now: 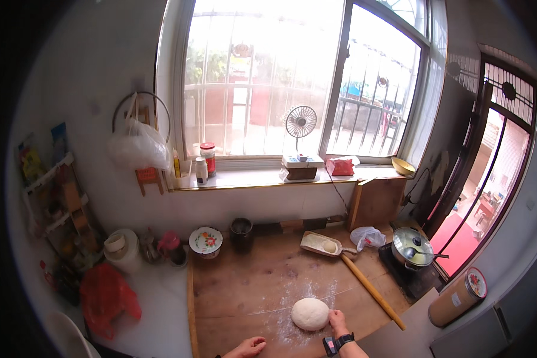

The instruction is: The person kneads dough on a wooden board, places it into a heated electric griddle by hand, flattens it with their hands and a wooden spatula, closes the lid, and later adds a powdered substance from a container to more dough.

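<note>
A smooth, rounded mound of white dough [310,314] sits on a large wooden board [232,291], with loose flour scattered around it. My right hand [338,320], a dark watch-like band on its wrist, is at the dough's right side with curled fingers; whether they grip it is hard to see. Lower left of the dough, my left hand [251,346] is low over the board's near edge, fingers loosely bent and nothing in them. A long wooden rolling pin [372,292] slants across the board's right side. Beyond it lies a wooden scoop [315,243] containing flour and a small rounded item.
At the right, a lidded pan [412,247] with a ladle stands on a black cooktop [389,268]. A dark pot [241,235] and floral enamel bowl [206,242] line the back left. A red plastic bag [107,297] lies left, a cylindrical drum [452,302] right.
</note>
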Motion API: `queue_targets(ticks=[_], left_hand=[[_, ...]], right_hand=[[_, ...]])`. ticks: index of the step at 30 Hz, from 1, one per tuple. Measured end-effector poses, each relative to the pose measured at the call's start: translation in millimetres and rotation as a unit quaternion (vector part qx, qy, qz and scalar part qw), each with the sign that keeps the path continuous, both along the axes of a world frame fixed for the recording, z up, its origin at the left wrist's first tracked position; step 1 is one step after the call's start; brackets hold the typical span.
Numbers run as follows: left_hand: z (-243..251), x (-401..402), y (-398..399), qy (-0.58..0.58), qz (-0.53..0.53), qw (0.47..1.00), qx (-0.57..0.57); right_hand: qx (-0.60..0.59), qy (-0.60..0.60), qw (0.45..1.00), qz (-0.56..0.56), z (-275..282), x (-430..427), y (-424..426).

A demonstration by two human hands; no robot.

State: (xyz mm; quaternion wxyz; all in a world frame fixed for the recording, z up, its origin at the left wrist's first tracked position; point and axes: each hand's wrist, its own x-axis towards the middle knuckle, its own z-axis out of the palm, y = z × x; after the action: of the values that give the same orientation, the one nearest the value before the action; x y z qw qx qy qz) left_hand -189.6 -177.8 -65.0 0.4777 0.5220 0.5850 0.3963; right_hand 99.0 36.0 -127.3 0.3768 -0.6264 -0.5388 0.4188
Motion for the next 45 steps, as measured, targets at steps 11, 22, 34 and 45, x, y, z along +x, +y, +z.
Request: queue_targets(ticks=[11, 22, 34, 45], left_hand=[[11.3, 96.5, 127.1, 0.004, 0.12, 0.992, -0.044], [-19.3, 99.8, 149.1, 0.073, 0.149, 0.986, -0.032], [11.6, 115.2, 118.7, -0.094, 0.105, 0.984, -0.112], [280.1, 84.7, 178.9, 0.067, 0.065, 0.917, 0.389]], right_hand=[[-0.074, 0.032, 0.94, 0.332, 24.5, 22.4, 41.9], [-0.199, 0.181, 0.86, 0.433, 52.3, 27.4, 55.4], [-0.212, 0.165, 0.852, 0.449, 80.1, 40.0, 19.2], [0.352, 0.11, 0.864, 0.343, 324.1, 14.3, 68.9]])
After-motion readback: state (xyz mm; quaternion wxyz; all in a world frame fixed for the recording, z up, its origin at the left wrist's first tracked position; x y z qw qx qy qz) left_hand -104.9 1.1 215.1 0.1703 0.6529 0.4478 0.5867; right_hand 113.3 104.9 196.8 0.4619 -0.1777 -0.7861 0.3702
